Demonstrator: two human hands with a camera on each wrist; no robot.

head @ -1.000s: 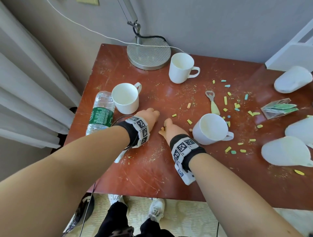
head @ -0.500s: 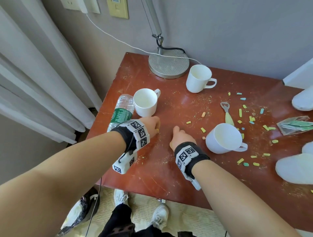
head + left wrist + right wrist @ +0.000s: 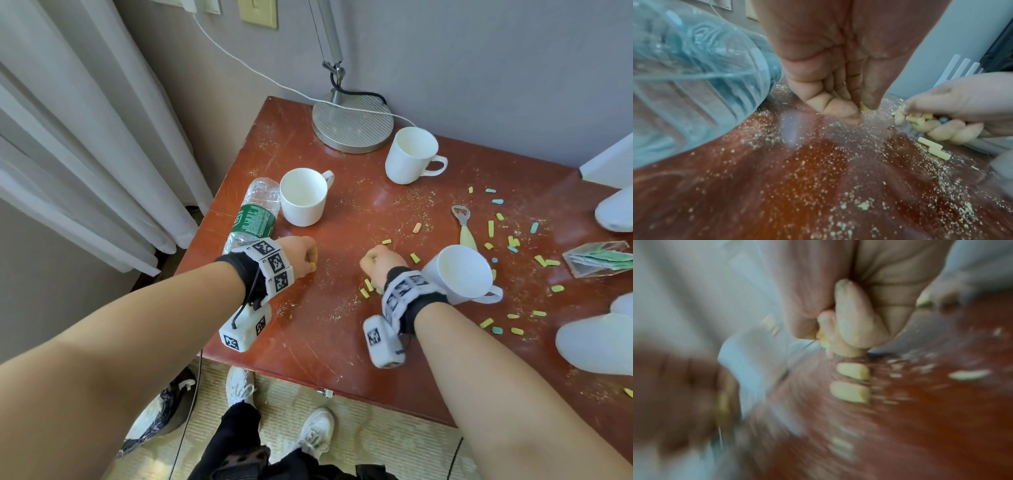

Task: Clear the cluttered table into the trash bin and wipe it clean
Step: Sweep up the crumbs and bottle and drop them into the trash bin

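Scraps in hand: my right hand (image 3: 378, 265) is curled tight round a clutch of yellow and orange bits (image 3: 917, 118), where a second ago it lay low on the wood with only one showing at the fingertips; my left hand (image 3: 298, 255) pinches a single yellow piece (image 3: 863, 107) between thumb and curled fingers, as it did half a second back.
Scraps on the table: two yellow sticks (image 3: 366, 288) lie just beside my right fist; many more lie scattered past the tipped mug (image 3: 460, 270) to the right.
Table (image 3: 329, 342): dusted all over with fine crumbs, not yet wiped.
Clutter left: the water bottle (image 3: 255, 214), two upright mugs, the bottle opener (image 3: 466, 226).
Bin: a dark bag (image 3: 161, 421) on the floor at my left, I think.
Meaning: gathering goes well, but it's early.
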